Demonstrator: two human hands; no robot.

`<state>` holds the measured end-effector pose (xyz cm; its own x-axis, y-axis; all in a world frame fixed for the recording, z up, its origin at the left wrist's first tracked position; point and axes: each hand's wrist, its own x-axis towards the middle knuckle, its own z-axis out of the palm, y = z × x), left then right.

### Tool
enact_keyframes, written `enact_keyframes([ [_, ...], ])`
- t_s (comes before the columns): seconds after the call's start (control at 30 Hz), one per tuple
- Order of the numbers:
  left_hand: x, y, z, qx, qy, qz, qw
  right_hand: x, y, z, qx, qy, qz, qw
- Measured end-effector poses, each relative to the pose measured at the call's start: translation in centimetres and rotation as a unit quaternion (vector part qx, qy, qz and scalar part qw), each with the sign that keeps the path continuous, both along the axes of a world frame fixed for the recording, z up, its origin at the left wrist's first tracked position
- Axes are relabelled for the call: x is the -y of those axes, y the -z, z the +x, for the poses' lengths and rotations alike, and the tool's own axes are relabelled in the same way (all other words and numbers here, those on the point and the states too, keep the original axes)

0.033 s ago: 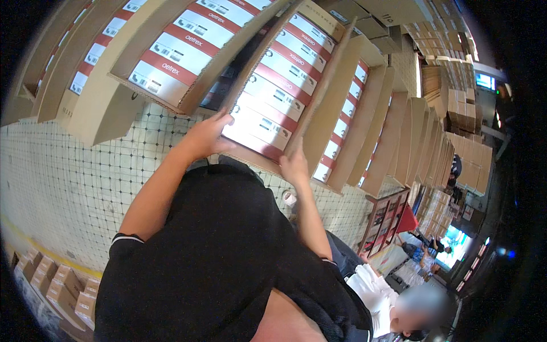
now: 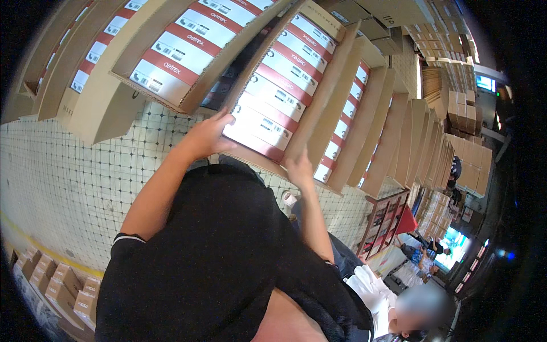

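We grip the open carton of red-and-white boxes, left hand and right hand clasped on its near edge. It looks packed full yet not set among the row of cartons

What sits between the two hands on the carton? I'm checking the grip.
In the head view, the carton's near end, with red-and-white boxes, spans between left hand and right hand.

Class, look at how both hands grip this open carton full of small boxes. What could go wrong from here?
1. The left hand and right hand grip only the near end of the open carton, so it might tip or slip.
2. The small boxes inside lie uncovered and could slide out.
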<state>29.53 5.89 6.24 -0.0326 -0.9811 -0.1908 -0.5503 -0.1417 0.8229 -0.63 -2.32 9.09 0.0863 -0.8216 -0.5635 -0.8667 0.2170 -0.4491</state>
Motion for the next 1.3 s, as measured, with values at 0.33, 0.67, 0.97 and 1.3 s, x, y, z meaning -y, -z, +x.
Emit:
enact_keyframes([
  [0.33,0.9,-0.1,0.0,0.007,-0.004,0.012,1.000,-0.6,2.8,-4.8,0.139,0.013,-0.045,0.989],
  [0.67,1.5,-1.0,0.0,0.011,0.025,0.021,0.999,-1.3,0.7,-2.9,0.076,0.017,-0.076,0.994],
  [0.97,1.7,-1.0,0.0,0.020,0.027,0.048,0.998,-1.2,0.4,-2.9,0.064,0.024,-0.064,0.996],
  [1.3,1.5,-0.2,0.1,0.031,0.036,0.030,0.998,-1.1,0.1,-2.8,0.096,0.033,-0.053,0.993],
])
